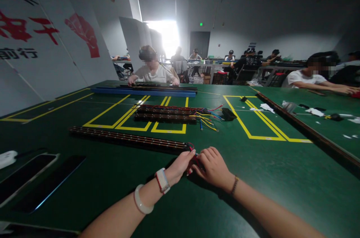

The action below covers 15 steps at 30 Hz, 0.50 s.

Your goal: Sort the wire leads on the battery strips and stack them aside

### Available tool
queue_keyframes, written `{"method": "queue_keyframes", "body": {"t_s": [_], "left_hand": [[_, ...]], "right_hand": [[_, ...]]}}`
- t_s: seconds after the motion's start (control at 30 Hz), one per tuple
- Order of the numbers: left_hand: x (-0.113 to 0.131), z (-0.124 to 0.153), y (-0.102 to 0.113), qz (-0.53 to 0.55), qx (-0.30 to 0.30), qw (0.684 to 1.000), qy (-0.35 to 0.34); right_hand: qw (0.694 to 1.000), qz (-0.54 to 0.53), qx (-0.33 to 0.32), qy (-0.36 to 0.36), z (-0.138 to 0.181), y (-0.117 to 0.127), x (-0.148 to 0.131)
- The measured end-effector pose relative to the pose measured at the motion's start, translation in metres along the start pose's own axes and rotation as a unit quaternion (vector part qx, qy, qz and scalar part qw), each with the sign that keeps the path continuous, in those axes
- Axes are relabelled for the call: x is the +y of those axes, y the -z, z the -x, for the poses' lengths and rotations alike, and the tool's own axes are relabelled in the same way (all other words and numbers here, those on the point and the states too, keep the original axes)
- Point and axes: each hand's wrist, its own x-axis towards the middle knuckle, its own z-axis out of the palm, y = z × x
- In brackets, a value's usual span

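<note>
A long dark strip [132,138] with rows of small bright dots lies slantwise on the green table. Thin red wires [192,145] come out of its right end. My left hand [180,166] pinches these wires between thumb and fingers, close to the strip's end. Beside it, my right hand [215,166] is closed with curled fingers on the same wires; its fingertips partly hide them. Beyond my hands lies a bundle of similar strips [165,113], with yellow, blue and red leads [206,118] spreading from its right end, some tipped with ring terminals.
Yellow tape rectangles [168,131] mark the green table [239,193]. A blue channel [146,92] lies at the far edge, before a seated person [153,67]. A long dark bar [303,129] and paper scraps [267,108] are right; two phone-like slabs [52,183] are left.
</note>
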Motion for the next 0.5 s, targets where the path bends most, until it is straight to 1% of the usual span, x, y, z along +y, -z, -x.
{"method": "queue_keyframes", "body": {"t_s": [0.2,0.37,0.5], "left_hand": [[-0.001,0.000,-0.001,-0.031,-0.011,0.999,-0.030],[-0.006,-0.003,0.000,-0.062,0.002,0.998,-0.031],[-0.007,-0.003,0.000,-0.075,-0.009,0.997,-0.032]], "right_hand": [[0.997,-0.031,-0.047,-0.060,0.001,-0.002,0.002],[0.991,-0.068,-0.087,-0.069,0.002,-0.006,0.003],[0.988,-0.088,-0.096,-0.086,0.004,-0.012,0.011]]}}
